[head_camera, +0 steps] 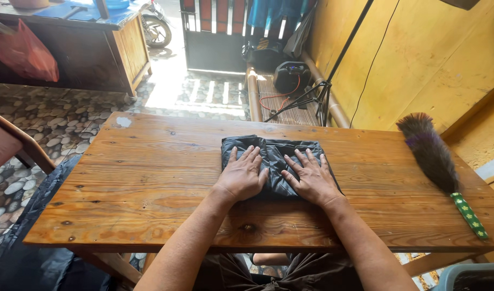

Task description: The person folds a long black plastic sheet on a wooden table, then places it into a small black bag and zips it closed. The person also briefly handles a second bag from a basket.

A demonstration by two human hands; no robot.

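A dark grey cloth (273,152), folded into a rough square, lies in the middle of a wooden table (150,178). My left hand (243,175) rests flat on the cloth's left half, fingers spread and pointing away from me. Beside it, my right hand (311,178) presses flat on the right half with its fingers apart. Both palms cover the near edge of the cloth. Neither hand grips anything.
A feather duster (433,156) with a green patterned handle lies at the table's right end. A chair (12,143) stands at the left. A bamboo bench (282,99), a tripod (322,91) and a yellow wall are behind. A dark sheet (26,237) hangs off the left edge.
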